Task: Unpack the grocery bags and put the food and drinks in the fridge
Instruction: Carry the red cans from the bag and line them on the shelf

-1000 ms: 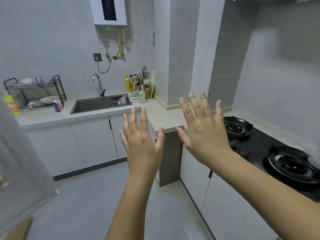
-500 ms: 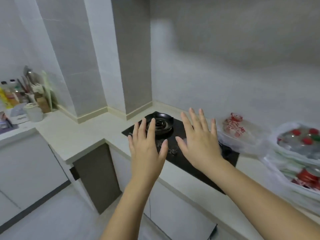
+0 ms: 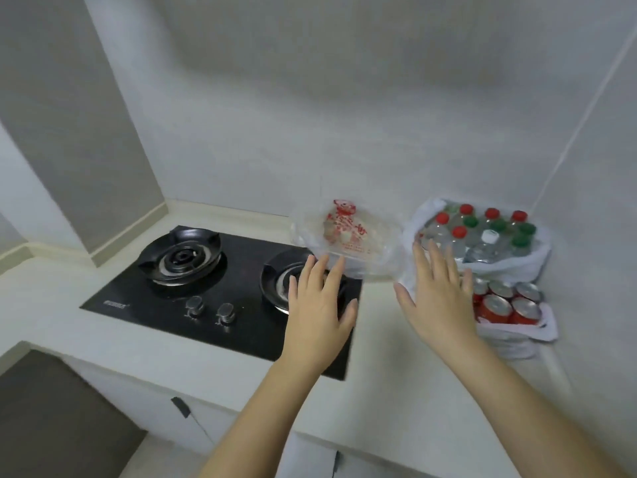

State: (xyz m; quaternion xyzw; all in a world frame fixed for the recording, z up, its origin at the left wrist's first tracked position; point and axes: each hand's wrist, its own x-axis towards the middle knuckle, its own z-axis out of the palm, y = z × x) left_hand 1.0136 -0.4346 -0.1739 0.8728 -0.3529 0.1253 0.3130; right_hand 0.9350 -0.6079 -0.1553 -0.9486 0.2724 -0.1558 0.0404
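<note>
Three grocery bags stand on the white counter (image 3: 379,343) right of the stove. A clear plastic bag with red print (image 3: 348,236) sits behind the right burner. At the back right, a white bag (image 3: 482,236) holds several bottles with red and green caps. In front of it, another white bag (image 3: 506,305) holds several red cans. My left hand (image 3: 319,305) hovers with straight fingers over the right burner, just short of the clear bag. My right hand (image 3: 436,294) is spread open in front of the bottle bag. Both hands hold nothing.
A black two-burner gas stove (image 3: 213,294) with two knobs is set into the counter on the left. White walls close the corner behind and right of the bags. A pillar (image 3: 69,132) stands at the far left. Cabinet doors (image 3: 165,419) lie below the counter edge.
The view has swung right from the sink to the stove and the bags. Both hands stayed open and raised, and are now close to the bags.
</note>
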